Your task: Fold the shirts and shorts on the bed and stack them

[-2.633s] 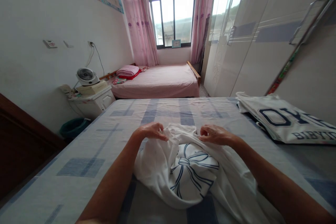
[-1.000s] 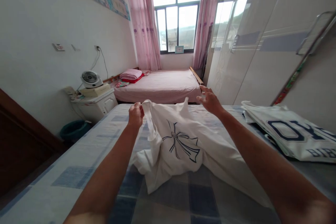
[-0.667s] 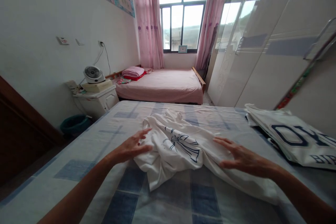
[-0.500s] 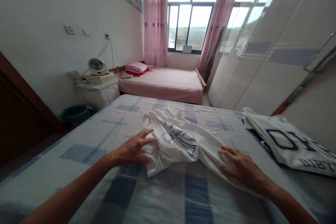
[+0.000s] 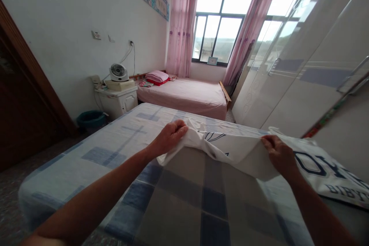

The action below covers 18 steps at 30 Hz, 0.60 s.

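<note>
A white shirt with dark blue line print [image 5: 240, 147] is stretched between my two hands above the checked bed [image 5: 115, 138]. My left hand [image 5: 168, 138] is closed on its left part, with the cloth bunched at the fingertips. With thumb and fingers together, my right hand [image 5: 279, 157] pinches the shirt's right part. Folds hide most of the print, and the cloth sags between the hands. Just beyond my right hand lies a white piece with dark letters [image 5: 324, 167], partly covered by my right arm.
Past the checked bed stands a pink bed [image 5: 187, 94] under the window. A bedside cabinet [image 5: 115, 100] with a fan [image 5: 118, 72] is at the left, near a green bin [image 5: 91, 119]. White wardrobe doors [image 5: 288, 96] line the right side.
Both hands were spread over the shirt lying on the bed; now they grip it and have raised it, pulled out sideways. The view has shifted a little left.
</note>
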### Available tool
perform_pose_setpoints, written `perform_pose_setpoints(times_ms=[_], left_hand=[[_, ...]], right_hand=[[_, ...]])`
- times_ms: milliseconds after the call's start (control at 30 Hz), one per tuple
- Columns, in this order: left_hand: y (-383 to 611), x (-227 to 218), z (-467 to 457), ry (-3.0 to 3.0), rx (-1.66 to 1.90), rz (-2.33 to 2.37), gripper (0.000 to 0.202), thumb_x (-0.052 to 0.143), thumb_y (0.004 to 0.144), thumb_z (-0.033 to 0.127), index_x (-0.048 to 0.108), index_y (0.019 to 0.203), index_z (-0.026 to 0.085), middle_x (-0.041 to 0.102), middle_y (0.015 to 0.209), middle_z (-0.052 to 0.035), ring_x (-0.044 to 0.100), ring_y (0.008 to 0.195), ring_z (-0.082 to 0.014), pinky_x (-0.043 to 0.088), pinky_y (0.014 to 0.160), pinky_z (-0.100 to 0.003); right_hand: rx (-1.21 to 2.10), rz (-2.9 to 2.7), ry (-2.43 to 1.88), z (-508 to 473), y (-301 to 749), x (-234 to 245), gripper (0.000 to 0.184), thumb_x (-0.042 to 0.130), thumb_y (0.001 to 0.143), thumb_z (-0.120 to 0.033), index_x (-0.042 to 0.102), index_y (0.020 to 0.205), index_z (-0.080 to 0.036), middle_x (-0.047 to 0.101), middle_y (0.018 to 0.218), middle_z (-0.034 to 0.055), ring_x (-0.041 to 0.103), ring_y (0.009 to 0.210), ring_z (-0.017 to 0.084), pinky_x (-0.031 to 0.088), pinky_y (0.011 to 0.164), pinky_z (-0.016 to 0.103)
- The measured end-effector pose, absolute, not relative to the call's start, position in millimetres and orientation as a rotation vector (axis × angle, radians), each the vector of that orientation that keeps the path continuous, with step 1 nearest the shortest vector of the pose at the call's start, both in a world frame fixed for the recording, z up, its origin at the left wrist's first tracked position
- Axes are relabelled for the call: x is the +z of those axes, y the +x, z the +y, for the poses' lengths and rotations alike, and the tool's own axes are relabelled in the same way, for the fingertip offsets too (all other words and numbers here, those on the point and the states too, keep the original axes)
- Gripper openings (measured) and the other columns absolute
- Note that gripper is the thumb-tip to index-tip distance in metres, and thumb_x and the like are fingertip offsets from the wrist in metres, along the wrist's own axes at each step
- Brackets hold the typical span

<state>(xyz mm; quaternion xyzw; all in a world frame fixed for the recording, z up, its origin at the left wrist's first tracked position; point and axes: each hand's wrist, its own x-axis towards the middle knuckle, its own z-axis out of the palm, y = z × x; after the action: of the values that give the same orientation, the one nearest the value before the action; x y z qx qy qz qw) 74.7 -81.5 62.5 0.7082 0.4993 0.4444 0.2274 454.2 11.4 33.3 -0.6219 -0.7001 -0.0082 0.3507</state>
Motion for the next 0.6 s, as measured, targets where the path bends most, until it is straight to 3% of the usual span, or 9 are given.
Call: perform_pose_setpoints(times_ms=[133, 233, 300, 400, 500, 600], left_hand=[[76.1, 78.5, -97.3, 1.904, 0.412, 0.847, 0.031, 0.053, 0.084, 0.045, 0.066, 0.083, 0.017, 0.066, 0.075, -0.0014, 0.057, 0.061, -0.0120, 0.042, 0.054, -0.021], [70.1, 51.2, -61.1, 2.003, 0.505, 1.120, 0.034, 0.048, 0.087, 0.045, 0.068, 0.093, 0.019, 0.070, 0.084, -0.0043, 0.063, 0.071, -0.0148, 0.047, 0.060, -0.023], [64.8, 27.5, -17.0, 2.128, 0.662, 1.578, 0.032, 0.047, 0.087, 0.041, 0.068, 0.095, 0.017, 0.070, 0.096, -0.0066, 0.064, 0.088, -0.0180, 0.048, 0.077, -0.025], [61.3, -0.4, 52.5, 2.083, 0.486, 2.036, 0.034, 0.047, 0.087, 0.039, 0.065, 0.106, 0.017, 0.064, 0.117, -0.0104, 0.059, 0.107, -0.0216, 0.043, 0.091, -0.027], [69.5, -16.3, 99.2, 2.017, 0.398, 2.105, 0.040, 0.047, 0.086, 0.045, 0.066, 0.103, 0.014, 0.065, 0.114, -0.0144, 0.059, 0.108, -0.0246, 0.044, 0.091, -0.030], [85.8, -27.3, 116.6, 1.985, 0.379, 2.139, 0.049, 0.061, 0.074, 0.050, 0.064, 0.106, 0.012, 0.063, 0.116, -0.0175, 0.056, 0.111, -0.0295, 0.044, 0.090, -0.033]], right_hand=[[0.308, -1.979, -1.594, 8.8, 486.9, 31.9, 0.038, 0.045, 0.080, -0.054, 0.063, 0.091, -0.021, 0.070, 0.084, 0.0060, 0.065, 0.075, 0.023, 0.049, 0.066, 0.032], [0.457, -2.017, -1.674, 12.7, 515.5, 2.9, 0.042, 0.046, 0.078, -0.056, 0.065, 0.093, -0.022, 0.071, 0.097, 0.0068, 0.067, 0.086, 0.024, 0.051, 0.072, 0.033], [0.412, -1.989, -1.808, 17.8, 528.5, -18.1, 0.045, 0.046, 0.075, -0.057, 0.065, 0.096, -0.021, 0.071, 0.103, 0.0088, 0.067, 0.091, 0.027, 0.051, 0.077, 0.037], [0.391, -1.997, -1.923, 22.6, 531.7, -39.2, 0.052, 0.039, 0.076, -0.056, 0.065, 0.101, -0.019, 0.069, 0.108, 0.0113, 0.066, 0.095, 0.028, 0.049, 0.082, 0.039], [0.376, -2.099, -1.905, 18.8, 517.6, -46.4, 0.053, 0.038, 0.076, -0.051, 0.062, 0.109, -0.017, 0.066, 0.113, 0.0126, 0.065, 0.097, 0.025, 0.049, 0.083, 0.034], [0.322, -2.182, -1.892, 9.1, 499.5, -46.8, 0.046, 0.043, 0.073, -0.042, 0.063, 0.108, -0.019, 0.065, 0.112, 0.0110, 0.064, 0.096, 0.023, 0.049, 0.079, 0.030]])
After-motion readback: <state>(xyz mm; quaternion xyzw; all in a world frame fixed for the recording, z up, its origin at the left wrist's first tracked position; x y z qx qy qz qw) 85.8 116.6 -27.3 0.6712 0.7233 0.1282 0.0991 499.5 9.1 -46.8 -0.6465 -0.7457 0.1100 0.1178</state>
